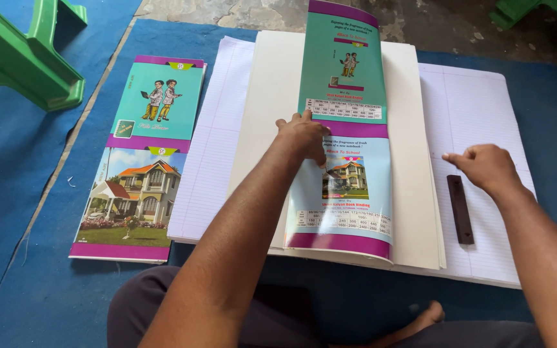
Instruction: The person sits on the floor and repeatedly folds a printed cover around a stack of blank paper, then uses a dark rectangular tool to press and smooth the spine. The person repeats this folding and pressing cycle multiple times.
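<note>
Pressing down with the left hand, fingers flat and together, on the printed cover sheet, right about where its teal upper half meets the pale-blue lower half. The cover sheet lies lengthwise down the middle of a white card stack, which sits on spread ruled paper sheets, all on a blue mat on the floor.

Right hand hovers over or lightly rests on the ruled paper at the right, fingers loosely curled, pinching nothing that I can see; contact unclear. A dark flat bar lies just below it on the ruled paper, untouched.

Risks, as a judgement:
- The cover sheet looks glossy and its near edge bows up off the card, so one-hand pressure could let it skew or slide off centre.
- The far end curls up too, so it could spring back if the left hand lifts.
- The ruled sheets are loose and fanned, so a nudge from the right forearm could shift them under the card.
- The bar could get knocked by the right wrist.

A finished stack of covers lies well apart at the left, near a green plastic stool.
</note>
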